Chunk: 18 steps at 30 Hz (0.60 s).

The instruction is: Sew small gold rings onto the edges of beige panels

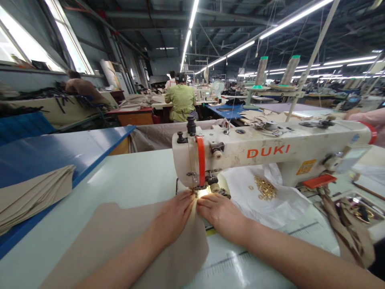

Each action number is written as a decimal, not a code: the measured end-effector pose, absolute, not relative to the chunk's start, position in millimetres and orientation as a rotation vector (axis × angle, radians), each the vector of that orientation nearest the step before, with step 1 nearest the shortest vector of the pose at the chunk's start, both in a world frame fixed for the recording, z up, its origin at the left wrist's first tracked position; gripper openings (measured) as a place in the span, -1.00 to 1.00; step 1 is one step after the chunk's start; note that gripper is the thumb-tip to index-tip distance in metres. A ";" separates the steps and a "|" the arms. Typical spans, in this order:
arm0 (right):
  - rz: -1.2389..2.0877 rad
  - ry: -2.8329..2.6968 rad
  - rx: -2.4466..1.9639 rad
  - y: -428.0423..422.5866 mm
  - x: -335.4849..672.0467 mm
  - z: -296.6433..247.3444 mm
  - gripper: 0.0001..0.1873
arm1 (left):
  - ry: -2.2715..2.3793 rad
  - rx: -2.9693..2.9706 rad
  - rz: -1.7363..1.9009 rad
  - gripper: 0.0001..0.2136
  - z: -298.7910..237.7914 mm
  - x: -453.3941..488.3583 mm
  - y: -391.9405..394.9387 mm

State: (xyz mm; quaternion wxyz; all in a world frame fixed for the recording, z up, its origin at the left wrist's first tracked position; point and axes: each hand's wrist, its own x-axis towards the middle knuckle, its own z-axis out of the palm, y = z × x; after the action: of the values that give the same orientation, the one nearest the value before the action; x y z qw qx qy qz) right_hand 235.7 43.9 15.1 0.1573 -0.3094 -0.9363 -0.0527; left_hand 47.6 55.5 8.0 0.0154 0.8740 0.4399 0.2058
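Note:
A large beige fabric piece (129,228) lies on the pale green sewing table, its right edge running up under the needle area of a white sewing machine (234,144). Flat on this fabric rests my left hand (176,212), fingers stretched toward the presser foot, just left of the needle. My right hand (221,212) is on the other side, its bent fingers together at the fabric's right edge; its thumb is mostly hidden. Both sets of fingertips are close to the lit needle area. Needle and stitching are too small to make out.
Behind my right hand, gold metal rings (265,188) lie on a white plastic sheet (276,208). Stacked beige pieces (36,196) rest on a blue table (87,154) at left. Beige straps (345,228) hang beside a tray at right. Several people work farther back.

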 end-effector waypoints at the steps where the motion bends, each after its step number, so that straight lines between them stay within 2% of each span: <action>1: -0.154 -2.681 -0.867 43.0 235.7 15.1 -0.86 | 1.361 2.716 0.658 -0.69 8.6 46.2 53.0; 8: -0.149 -2.643 -0.489 30.8 229.2 8.1 -0.84 | 1.363 2.734 0.713 -0.70 12.0 24.1 2.7; 13: -0.162 -2.592 -0.445 27.1 226.6 6.3 -0.82 | 1.516 2.664 0.706 -0.69 17.0 17.9 -14.2; 15: -0.165 -2.566 -0.474 25.5 229.2 7.5 -0.80 | 1.592 2.672 0.802 -0.63 24.4 11.4 -21.6; 18: -0.161 -2.534 -0.526 22.0 233.9 9.8 -0.78 | 1.683 2.748 0.898 -0.43 27.2 -9.8 -47.3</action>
State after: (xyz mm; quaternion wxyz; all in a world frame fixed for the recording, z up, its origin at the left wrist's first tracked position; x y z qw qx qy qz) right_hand 233.9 22.0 9.8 0.2710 -0.1953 -0.9407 -0.0597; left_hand -9.8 -47.3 27.2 -0.1014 0.8172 0.5005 0.2672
